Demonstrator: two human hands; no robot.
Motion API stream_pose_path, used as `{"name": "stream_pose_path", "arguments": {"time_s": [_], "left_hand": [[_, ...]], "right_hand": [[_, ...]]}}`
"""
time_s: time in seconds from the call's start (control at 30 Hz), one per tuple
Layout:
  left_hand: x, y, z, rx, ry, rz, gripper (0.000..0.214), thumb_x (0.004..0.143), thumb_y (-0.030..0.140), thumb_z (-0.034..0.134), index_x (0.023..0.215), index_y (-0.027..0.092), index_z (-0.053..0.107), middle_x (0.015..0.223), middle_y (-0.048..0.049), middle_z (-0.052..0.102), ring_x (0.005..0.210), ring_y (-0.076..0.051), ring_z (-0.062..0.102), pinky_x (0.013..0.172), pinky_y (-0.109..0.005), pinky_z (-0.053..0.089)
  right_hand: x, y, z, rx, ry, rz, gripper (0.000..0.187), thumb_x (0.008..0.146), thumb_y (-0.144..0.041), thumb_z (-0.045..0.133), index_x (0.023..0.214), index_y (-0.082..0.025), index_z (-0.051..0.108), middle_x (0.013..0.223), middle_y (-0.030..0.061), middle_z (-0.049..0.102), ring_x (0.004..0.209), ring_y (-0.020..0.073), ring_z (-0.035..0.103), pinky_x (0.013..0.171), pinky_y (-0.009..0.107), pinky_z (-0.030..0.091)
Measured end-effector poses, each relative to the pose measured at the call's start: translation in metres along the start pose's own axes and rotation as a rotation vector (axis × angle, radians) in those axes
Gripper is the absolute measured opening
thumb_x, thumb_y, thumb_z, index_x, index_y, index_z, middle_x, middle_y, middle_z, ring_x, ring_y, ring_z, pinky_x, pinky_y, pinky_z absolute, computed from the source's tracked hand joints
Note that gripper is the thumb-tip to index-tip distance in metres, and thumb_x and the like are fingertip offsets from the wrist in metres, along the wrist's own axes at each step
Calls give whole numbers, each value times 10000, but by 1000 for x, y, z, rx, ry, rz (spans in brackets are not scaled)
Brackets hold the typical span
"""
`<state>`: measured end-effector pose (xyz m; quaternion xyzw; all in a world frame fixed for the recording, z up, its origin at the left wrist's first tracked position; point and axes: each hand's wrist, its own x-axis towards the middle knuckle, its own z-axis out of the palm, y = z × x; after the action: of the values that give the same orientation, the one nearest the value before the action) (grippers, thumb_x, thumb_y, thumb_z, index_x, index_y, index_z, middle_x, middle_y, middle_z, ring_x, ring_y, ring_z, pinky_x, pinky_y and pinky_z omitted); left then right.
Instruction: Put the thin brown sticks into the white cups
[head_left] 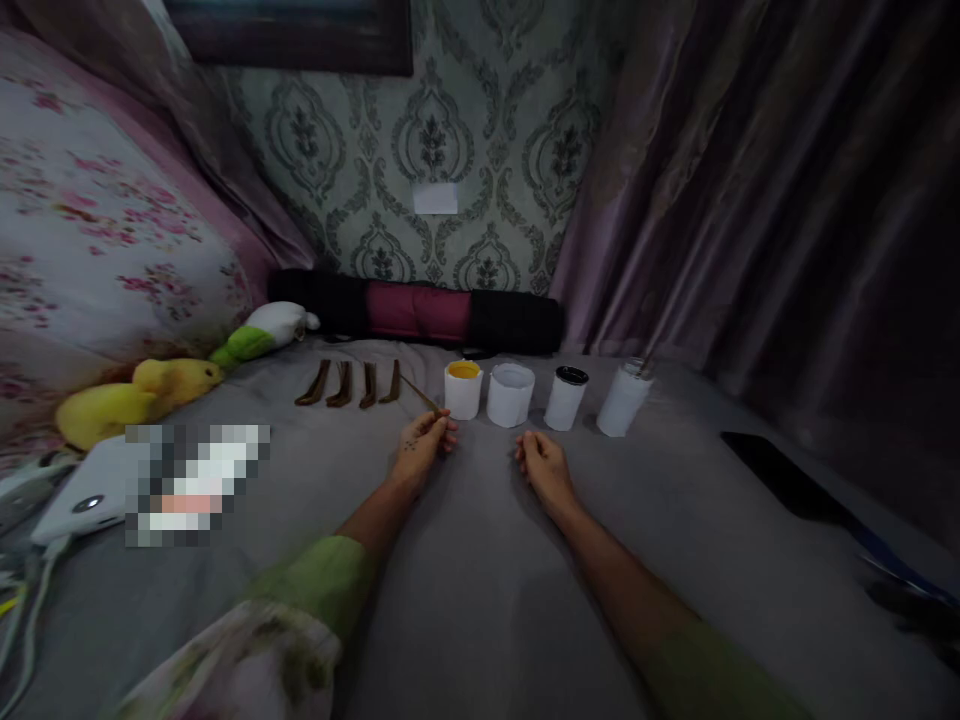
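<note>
My left hand point(421, 445) is closed around a thin brown stick point(420, 393), which slants up and left toward a row of several brown, boot-shaped pieces point(367, 385). Just beyond that hand stands a white tub of yellow paint point(463, 395). My right hand point(544, 465) rests on the grey sheet with its fingers curled in, and nothing shows in it. Past it are a white tub with pale contents point(511, 397) and a white cup with black contents point(565, 402). Farther right, a whitish jar point(624, 402) has a thin stick poking out.
Yellow plush toys point(142, 398) and a white-and-green plush point(270, 328) lie at the left, near a white power bank point(94, 490) with cables. A black-and-maroon roll point(416, 312) lies along the wall. At the right is a dark flat object point(787, 475).
</note>
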<state>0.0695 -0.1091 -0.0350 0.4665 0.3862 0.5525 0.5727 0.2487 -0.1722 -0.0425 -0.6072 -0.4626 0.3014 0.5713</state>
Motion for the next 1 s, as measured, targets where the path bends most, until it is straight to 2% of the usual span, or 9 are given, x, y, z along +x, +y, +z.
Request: {"name": "stream_pose_path", "arguments": {"time_s": [0.17,0.43,0.7,1.0], "left_hand": [[-4,1,3,85,5,105,330,718,329,566,952,98,563,721,-36,612,513,-78,528,458,-202,410],[-8,1,5,210,-29,198,351,751,355,518,996,107,564,724,-23,590,528,-76,507,474,-202,404],[-15,1,9,459,-73,300,337,794,336,457,1024,129,590,748,-30,600,586,-91,523,518,-203,419],[-16,0,7,590,-113,390,329,822,311,424,1047,143,598,803,-41,610,623,-104,554,596,-234,452]], "right_hand": [[1,2,0,6,1,-11,359,775,-492,401,730,-168,548,559,-17,514,422,76,432,398,194,320],[-2,-3,-1,45,-5,5,355,764,-498,422,720,-169,547,559,-14,508,426,78,425,381,189,313],[-1,-2,-1,53,-15,29,363,759,-514,427,738,-174,553,564,-18,510,415,75,415,360,184,294],[-1,-1,-1,46,-25,-4,384,764,-531,416,739,-170,547,556,-27,501,406,70,415,368,189,296]]}}
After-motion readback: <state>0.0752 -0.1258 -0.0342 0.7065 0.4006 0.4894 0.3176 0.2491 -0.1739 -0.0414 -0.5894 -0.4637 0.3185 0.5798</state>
